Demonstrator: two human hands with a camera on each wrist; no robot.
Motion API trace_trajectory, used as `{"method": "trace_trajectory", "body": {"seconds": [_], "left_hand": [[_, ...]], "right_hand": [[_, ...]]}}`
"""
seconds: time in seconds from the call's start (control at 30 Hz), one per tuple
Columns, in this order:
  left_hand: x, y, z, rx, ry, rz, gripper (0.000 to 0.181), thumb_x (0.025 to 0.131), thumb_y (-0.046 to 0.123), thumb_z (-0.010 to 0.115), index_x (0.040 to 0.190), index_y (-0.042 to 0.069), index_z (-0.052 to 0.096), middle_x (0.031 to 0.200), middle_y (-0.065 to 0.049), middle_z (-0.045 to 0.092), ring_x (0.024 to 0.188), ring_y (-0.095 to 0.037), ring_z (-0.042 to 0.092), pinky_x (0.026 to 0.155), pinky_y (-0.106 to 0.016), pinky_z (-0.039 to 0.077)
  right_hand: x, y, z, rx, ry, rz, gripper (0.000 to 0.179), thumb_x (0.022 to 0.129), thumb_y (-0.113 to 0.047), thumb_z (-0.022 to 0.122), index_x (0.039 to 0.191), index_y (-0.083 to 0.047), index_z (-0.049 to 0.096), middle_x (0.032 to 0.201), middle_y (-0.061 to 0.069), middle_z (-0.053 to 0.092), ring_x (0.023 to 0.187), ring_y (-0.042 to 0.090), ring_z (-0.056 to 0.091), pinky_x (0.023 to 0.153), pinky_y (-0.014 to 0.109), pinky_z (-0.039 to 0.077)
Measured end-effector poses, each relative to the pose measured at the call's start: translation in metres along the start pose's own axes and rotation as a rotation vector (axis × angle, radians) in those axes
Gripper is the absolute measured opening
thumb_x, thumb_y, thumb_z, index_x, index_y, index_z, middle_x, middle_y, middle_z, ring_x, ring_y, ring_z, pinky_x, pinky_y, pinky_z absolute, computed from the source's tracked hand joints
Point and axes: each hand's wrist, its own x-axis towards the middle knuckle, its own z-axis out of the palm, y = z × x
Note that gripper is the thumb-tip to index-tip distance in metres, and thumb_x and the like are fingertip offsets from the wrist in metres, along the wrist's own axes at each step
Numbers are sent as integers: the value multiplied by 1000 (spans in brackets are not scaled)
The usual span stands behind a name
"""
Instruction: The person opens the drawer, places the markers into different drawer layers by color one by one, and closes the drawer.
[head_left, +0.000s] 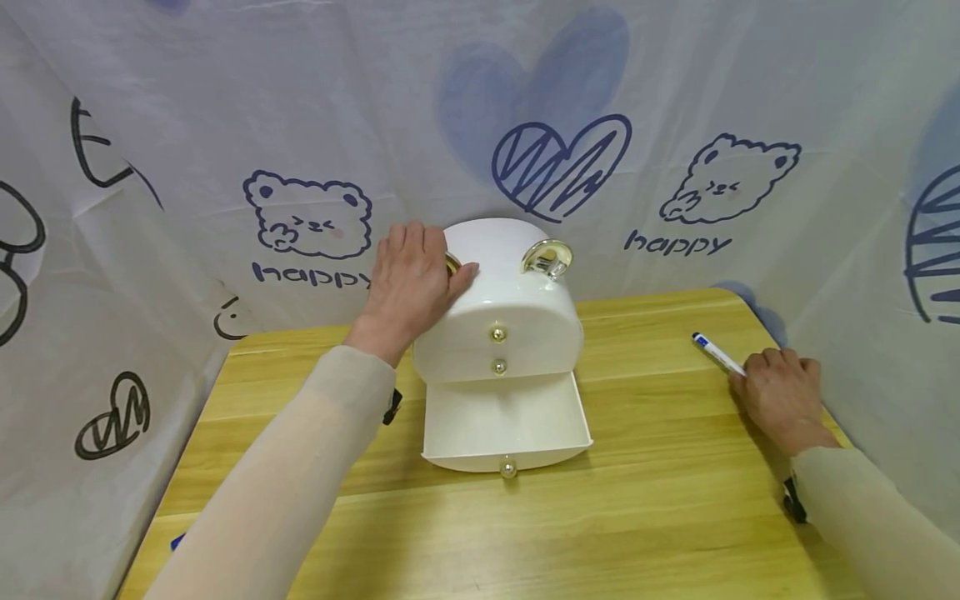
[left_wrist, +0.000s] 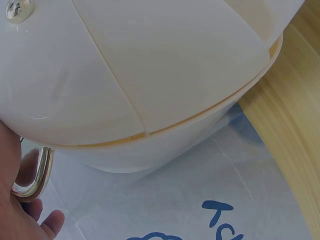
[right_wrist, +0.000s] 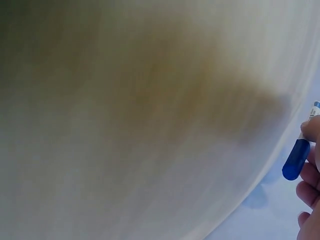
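A white drawer box (head_left: 487,275) with a rounded top and gold ear-shaped rings stands at the back middle of the table. Its bottom drawer (head_left: 502,417) is pulled out, and the part I see inside holds nothing. My left hand (head_left: 411,279) grips the box's left gold ring, thumb lying against the top; in the left wrist view, fingers curl around that ring (left_wrist: 42,175). On the right side of the table, my right hand (head_left: 783,396) pinches a white marker (head_left: 717,354) with blue ends. The right wrist view shows the marker's blue cap (right_wrist: 296,160) beside the fingers.
A wooden table (head_left: 637,517) lies beneath everything. White printed cloth (head_left: 420,108) hangs close behind the box and along both sides. A small blue thing (head_left: 177,542) shows at the left, partly hidden by my left sleeve. The right gold ring (head_left: 548,258) stands free.
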Motion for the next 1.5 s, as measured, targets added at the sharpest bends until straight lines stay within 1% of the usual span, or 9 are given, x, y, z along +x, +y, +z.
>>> {"method": "trace_trajectory", "body": {"seconds": [0.17,0.47,0.73,0.83,0.97,1.1,1.2,1.37,1.5], "left_hand": [[0,0,0,3,5,1,50,104,47,63,90,4,40,85,-10,35,83,-31,34,75,-42,32],[-1,0,0,-3,10,2,51,103,47,64,90,5,40,85,-11,35,83,-31,34,75,-41,31],[0,2,-1,-9,-37,-23,50,104,49,62,91,6,39,87,-10,36,85,-30,34,77,-40,30],[0,2,-2,-6,-49,-31,50,104,50,61,92,6,39,88,-10,36,85,-30,34,77,-40,30],[0,1,-2,-4,-54,-35,50,105,50,61,93,6,40,89,-11,36,86,-30,34,78,-40,30],[0,1,-2,-6,-49,-32,50,104,50,61,93,5,41,89,-11,36,86,-30,34,77,-40,30],[0,1,-2,-5,-47,-30,50,104,50,61,94,5,41,89,-10,36,86,-30,34,77,-40,31],[0,1,-2,-6,-45,-28,50,104,50,61,94,5,41,89,-11,36,87,-30,34,77,-41,31],[0,2,-2,-6,-55,-34,50,105,50,60,94,6,40,89,-10,36,87,-30,34,78,-41,31]], "right_hand": [[0,-5,-3,14,54,-19,34,100,-27,66,83,1,56,87,23,59,91,47,53,81,67,38],[2,-19,-10,40,102,-51,30,99,-23,68,93,4,59,91,23,60,91,46,53,79,64,39],[5,-34,-20,77,276,-124,29,91,-20,79,94,4,62,90,23,61,89,46,54,76,63,39],[6,-41,-26,87,338,-160,28,89,-20,79,93,3,63,87,22,61,86,46,54,73,61,39],[7,-51,-36,95,390,-197,28,89,-21,75,92,4,64,87,23,63,84,47,54,71,60,39],[6,-61,-46,100,404,-221,31,91,-26,71,93,4,64,87,23,63,85,47,53,71,58,38],[4,-67,-51,110,429,-253,36,95,-32,62,92,4,64,87,23,62,85,47,53,70,56,37],[4,-79,-58,108,529,-310,51,105,-43,48,93,4,63,87,23,62,85,48,53,68,56,35],[4,-92,-67,130,607,-338,55,108,-46,49,95,4,64,89,23,63,85,48,54,68,56,35]]}}
